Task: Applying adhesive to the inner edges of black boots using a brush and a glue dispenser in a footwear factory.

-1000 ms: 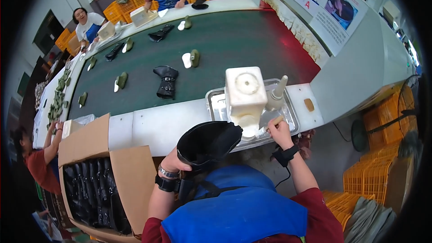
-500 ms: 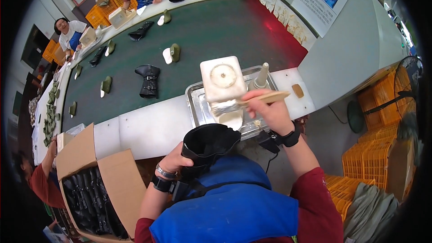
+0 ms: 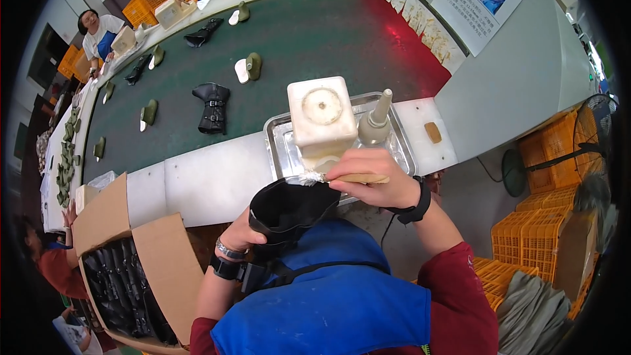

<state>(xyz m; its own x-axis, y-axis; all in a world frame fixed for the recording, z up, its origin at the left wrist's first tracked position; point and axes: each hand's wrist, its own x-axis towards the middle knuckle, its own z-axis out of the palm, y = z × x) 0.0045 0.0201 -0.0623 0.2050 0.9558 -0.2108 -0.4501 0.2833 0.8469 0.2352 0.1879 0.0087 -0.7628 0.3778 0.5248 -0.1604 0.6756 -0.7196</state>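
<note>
Cardboard formed the open box (image 3: 108,223) at the lower left, and black boot pieces (image 3: 125,286) were stacked inside it. Beside it ran a white ledge (image 3: 204,181), behind which a green conveyor belt (image 3: 315,33) carried a black boot upper (image 3: 213,106) and several olive and white shoe lasts (image 3: 248,67), well apart from each other. Other people were seated along the far side of the belt.

The left hand (image 3: 242,235) was held below the ledge, its fingers clenched around the lower part of a black boot upper (image 3: 289,207) that was kept close to the blue apron (image 3: 328,296). The opening of this upper was turned toward the ledge.

A metal tray (image 3: 279,144) rested on the ledge directly behind the upper. A white square container (image 3: 322,117) and a grey bottle with a cone nozzle (image 3: 376,121) stood in it, just beside each other. The right hand (image 3: 371,177) was closed around a wooden-handled brush (image 3: 348,177), whose white bristles touched the rim of the held upper. Part of the tray was hidden by this hand. A small tan block (image 3: 432,132) lay on the ledge to the right of the tray.
</note>
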